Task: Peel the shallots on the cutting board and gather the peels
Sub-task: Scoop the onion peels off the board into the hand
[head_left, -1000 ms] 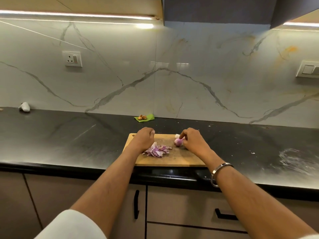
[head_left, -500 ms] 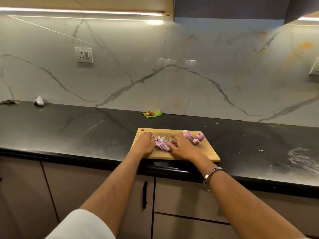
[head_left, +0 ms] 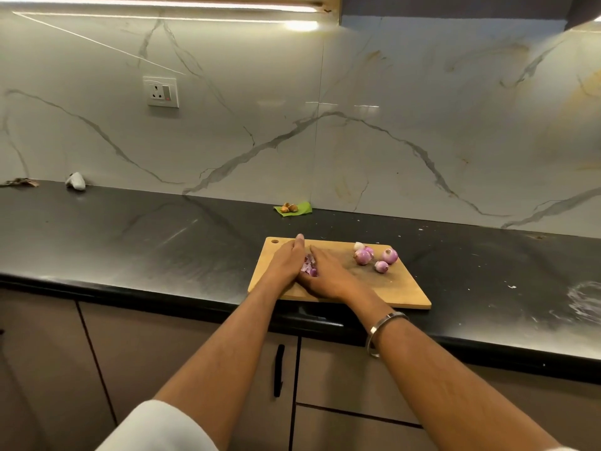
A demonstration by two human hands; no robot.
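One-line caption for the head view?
Both hands, left and right, cup purple shallot peels on the cutting board.

Just left of centre, the left hand [head_left: 287, 262] and right hand [head_left: 325, 275] cover most of the peels [head_left: 309, 266]. At the far left edge, a brown scrap [head_left: 19, 182] on the tabletop [head_left: 130, 239] is cut off and too small to identify.

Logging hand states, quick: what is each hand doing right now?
Left hand: open, fingers straight, pressed against the peels.
Right hand: open, pressed against the peels' other side.
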